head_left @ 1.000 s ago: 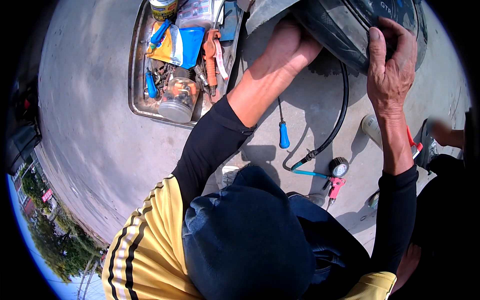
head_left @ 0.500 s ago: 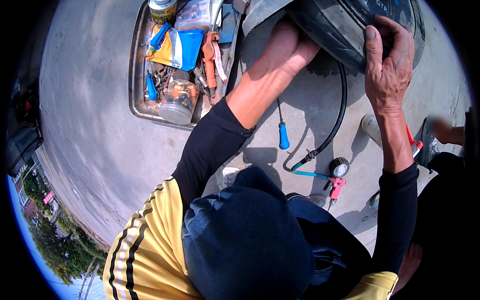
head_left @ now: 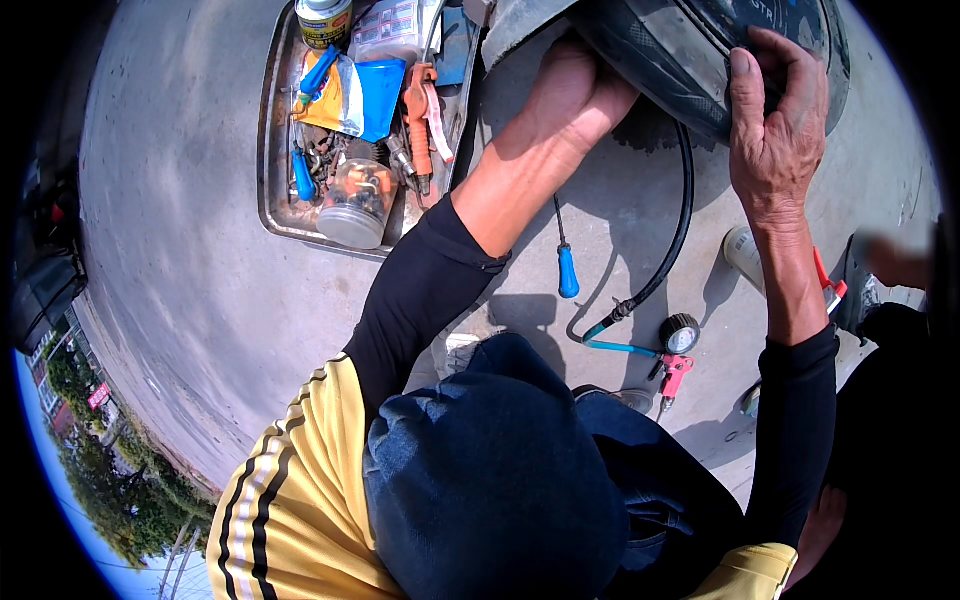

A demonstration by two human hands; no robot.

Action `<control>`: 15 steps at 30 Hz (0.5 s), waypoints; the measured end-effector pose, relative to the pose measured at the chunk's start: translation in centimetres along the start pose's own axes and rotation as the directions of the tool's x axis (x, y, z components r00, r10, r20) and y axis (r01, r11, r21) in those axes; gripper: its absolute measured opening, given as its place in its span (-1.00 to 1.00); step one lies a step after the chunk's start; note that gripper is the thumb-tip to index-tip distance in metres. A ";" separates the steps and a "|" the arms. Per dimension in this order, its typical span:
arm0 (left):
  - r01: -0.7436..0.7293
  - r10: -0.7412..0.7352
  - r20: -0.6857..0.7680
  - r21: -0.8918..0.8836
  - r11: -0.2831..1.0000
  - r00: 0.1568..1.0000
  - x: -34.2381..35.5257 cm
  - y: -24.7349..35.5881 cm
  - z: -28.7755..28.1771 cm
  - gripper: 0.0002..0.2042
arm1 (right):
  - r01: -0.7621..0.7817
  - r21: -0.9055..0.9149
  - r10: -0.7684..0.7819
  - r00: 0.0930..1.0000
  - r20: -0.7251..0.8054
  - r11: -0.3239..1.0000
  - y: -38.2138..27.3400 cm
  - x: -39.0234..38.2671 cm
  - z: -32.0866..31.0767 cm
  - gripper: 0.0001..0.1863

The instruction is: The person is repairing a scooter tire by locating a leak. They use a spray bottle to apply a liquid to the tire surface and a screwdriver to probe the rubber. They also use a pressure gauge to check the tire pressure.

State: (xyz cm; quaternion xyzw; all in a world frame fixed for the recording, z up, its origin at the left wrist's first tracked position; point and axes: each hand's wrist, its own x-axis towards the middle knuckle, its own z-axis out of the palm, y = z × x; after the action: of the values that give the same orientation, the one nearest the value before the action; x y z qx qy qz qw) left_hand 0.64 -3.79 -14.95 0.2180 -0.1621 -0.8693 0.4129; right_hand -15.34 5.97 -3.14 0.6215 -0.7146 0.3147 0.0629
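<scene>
A black tyre (head_left: pixel 655 75) fills the top of the head view, tilted, with a grey curved flap (head_left: pixel 522 28) beside it on the left. My left hand (head_left: pixel 578 92) reaches in beneath the tyre, wrist turned up. Its fingers are hidden behind the rubber. On the tyre's right side, my right hand (head_left: pixel 780 135) grips the edge of the rubber, thumb upright and fingers bent over; the fingertips are partly hidden. Below the tyre, a blue-handled screwdriver-like tool (head_left: pixel 567 270) lies on the ground between my forearms.
A metal tray (head_left: pixel 268 165) at left holds an orange air blow gun (head_left: pixel 419 125), a lidded clear jar (head_left: pixel 357 205), a can (head_left: pixel 325 22) and blue-handled tools. A black hose (head_left: pixel 686 200) runs down to a pink inflator with gauge (head_left: pixel 678 352). A white container (head_left: pixel 742 255) and another person's hand (head_left: pixel 897 264) are at right.
Both my hands and the tyre hold nearly the same places. At the right edge, the other person's hand has shifted slightly.
</scene>
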 end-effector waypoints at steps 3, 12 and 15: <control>-0.008 0.008 0.000 0.025 1.000 1.000 0.0 0.0 0.0 -0.68 | -0.006 0.003 0.006 1.000 0.006 1.000 -0.2 0.1 -0.1 -0.56; -0.026 0.026 0.001 0.084 0.996 1.000 0.0 0.1 0.0 -0.68 | 0.003 0.034 -0.003 1.000 -0.004 0.999 -0.1 0.2 -0.2 -0.58; -0.033 0.033 0.001 0.112 0.993 0.999 -0.2 0.1 -0.1 -0.68 | 0.000 0.052 0.001 1.000 -0.012 0.999 -0.3 0.3 -0.1 -0.61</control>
State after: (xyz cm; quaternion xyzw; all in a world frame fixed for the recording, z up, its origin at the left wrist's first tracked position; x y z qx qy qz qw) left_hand 0.88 -3.76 -14.97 0.2386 -0.2140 -0.8517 0.4145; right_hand -15.16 5.80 -2.80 0.6209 -0.7059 0.3369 0.0508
